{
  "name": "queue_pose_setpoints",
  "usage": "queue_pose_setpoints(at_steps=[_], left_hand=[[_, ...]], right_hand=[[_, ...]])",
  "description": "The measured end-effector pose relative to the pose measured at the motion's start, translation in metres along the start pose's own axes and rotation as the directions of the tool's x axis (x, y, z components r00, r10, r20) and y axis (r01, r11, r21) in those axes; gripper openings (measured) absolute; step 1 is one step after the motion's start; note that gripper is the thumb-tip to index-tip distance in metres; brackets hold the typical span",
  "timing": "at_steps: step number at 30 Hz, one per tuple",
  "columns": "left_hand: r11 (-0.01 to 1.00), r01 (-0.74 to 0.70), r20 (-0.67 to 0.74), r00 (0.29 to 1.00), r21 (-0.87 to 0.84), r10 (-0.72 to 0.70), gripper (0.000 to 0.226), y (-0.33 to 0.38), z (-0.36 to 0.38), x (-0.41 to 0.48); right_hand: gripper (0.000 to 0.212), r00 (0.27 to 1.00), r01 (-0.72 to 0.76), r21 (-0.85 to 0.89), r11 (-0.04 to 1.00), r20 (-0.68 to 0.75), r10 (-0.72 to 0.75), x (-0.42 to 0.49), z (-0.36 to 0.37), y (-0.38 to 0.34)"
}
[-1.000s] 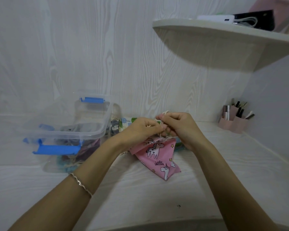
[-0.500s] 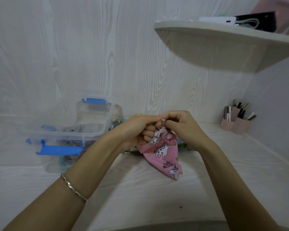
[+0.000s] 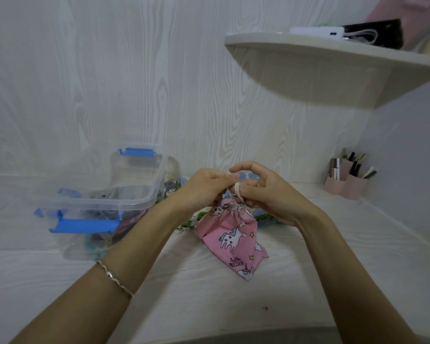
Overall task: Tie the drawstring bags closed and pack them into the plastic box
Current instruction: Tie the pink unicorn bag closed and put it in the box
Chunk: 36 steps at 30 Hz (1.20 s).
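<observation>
With the left hand (image 3: 204, 188) and right hand (image 3: 266, 192) each pinching the cord (image 3: 237, 191) above the pink bag (image 3: 231, 237), held over the surface (image 3: 209, 294) near the plastic box (image 3: 104, 194), the knot wants pulling snug against the gathered neck.

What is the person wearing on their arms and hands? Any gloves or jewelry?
No gloves, no sleeves in view: both arms are bare. The left hand has a thin silver bracelet on its wrist. The right hand wears nothing on its wrist, and no rings show on the fingers.
</observation>
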<state>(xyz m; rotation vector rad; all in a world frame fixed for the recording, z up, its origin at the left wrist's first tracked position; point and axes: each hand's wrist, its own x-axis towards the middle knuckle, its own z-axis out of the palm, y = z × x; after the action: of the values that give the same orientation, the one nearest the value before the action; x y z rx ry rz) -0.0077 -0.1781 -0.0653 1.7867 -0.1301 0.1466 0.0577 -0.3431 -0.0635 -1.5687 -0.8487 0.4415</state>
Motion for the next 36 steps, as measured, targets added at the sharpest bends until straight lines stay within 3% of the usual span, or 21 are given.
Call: queue_pose_setpoints(at_steps=[4,9,13,16,18,22,25,28,30,32,36], left_hand=[[1.000,-0.014,-0.007,1.000,0.011,0.014,0.043,-0.003,0.003,0.001],[1.000,-0.012,-0.034,0.999,-0.011,0.012,0.034,-0.008,0.003,0.002],[0.983,-0.117,-0.199,0.969,0.141,0.144,0.040,-0.016,0.000,0.005],[0.967,-0.173,-0.379,0.896,0.186,0.233,0.033,-0.019,-0.001,0.007],[0.974,-0.185,-0.442,0.869,0.128,0.223,0.032,-0.020,-0.001,0.007],[0.939,-0.153,-0.335,0.941,-0.307,0.044,0.035,-0.018,-0.003,0.006],[0.872,-0.132,-0.281,0.960,-0.471,-0.007,0.036,-0.020,0.000,0.004],[0.885,-0.137,-0.287,0.958,-0.445,0.004,0.037,-0.024,0.005,0.003],[0.965,-0.134,-0.290,0.955,-0.224,0.066,0.038,-0.023,0.005,0.002],[0.991,-0.123,-0.289,0.948,0.045,0.131,0.040,-0.020,0.002,0.003],[0.918,-0.124,-0.219,0.951,0.377,0.218,0.038,-0.011,-0.006,0.012]], right_hand=[[0.021,0.993,0.037,0.103,0.994,-0.116,-0.025,0.002,0.007,0.007],[0.035,0.962,0.116,0.548,0.828,-0.271,0.044,0.012,0.003,0.022],[0.029,0.931,0.149,0.738,0.658,-0.329,0.158,0.014,0.008,0.025],[0.029,0.890,0.193,0.834,0.517,-0.371,0.266,0.016,0.012,0.024],[0.028,0.876,0.176,0.862,0.475,-0.357,0.324,0.015,0.011,0.028],[0.032,0.866,0.021,0.880,0.474,-0.253,0.432,0.014,0.012,0.036],[0.030,0.882,-0.141,0.753,0.643,-0.200,0.427,0.013,0.015,0.036],[0.031,0.913,-0.254,0.388,0.886,-0.206,0.352,0.009,0.016,0.030],[0.026,0.936,-0.313,0.028,0.949,-0.163,0.314,0.005,0.017,0.022],[0.022,0.944,-0.325,-0.187,0.927,-0.116,0.308,0.002,0.018,0.015],[0.043,0.956,-0.288,-0.058,0.956,0.047,0.291,-0.003,0.018,0.009]])
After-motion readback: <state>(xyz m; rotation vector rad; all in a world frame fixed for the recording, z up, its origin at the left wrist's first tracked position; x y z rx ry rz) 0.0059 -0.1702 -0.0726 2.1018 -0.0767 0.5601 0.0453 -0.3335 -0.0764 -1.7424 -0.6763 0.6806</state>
